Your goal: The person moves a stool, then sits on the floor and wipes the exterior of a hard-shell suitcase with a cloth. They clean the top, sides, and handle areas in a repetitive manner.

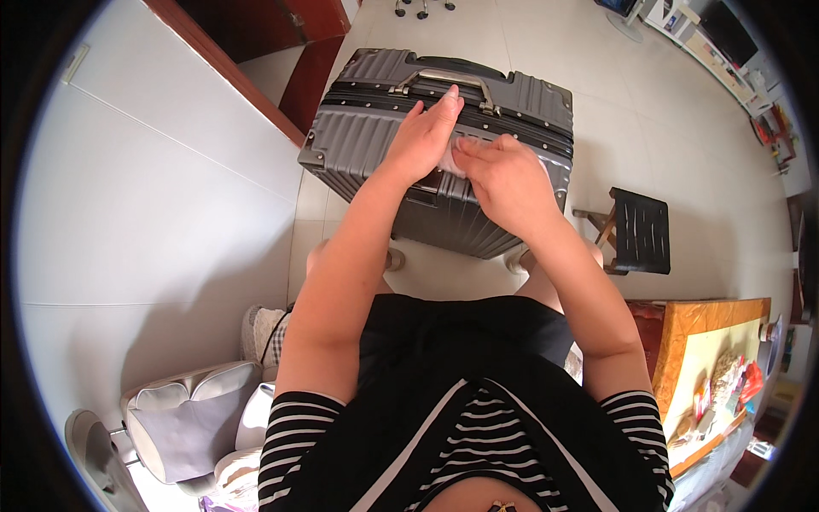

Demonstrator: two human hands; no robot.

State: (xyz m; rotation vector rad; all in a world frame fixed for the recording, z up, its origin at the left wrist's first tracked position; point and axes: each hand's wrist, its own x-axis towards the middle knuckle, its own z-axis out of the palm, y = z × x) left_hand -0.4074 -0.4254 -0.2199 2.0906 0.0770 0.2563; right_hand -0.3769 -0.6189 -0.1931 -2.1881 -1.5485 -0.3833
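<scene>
A grey ribbed hard-shell suitcase (358,141) stands on the floor before me, with metal corner guards and a metal carry handle (448,78) on its near upper part. My left hand (425,137) rests by the suitcase below the handle, fingers extended and thumb apart; nothing shows in it. In my right hand (512,176) is a pale cloth (452,163), pressed against the suitcase's ribbed surface just right of my left hand. The cloth is mostly covered by the fingers and slightly blurred.
A black-topped folding stool (643,232) stands right of the suitcase. A table with an orange-brown edge (675,358) holds several small items at lower right. A white wall (160,192) bounds the left, with a grey padded seat (192,429) below it. Chair casters (422,13) show at the top.
</scene>
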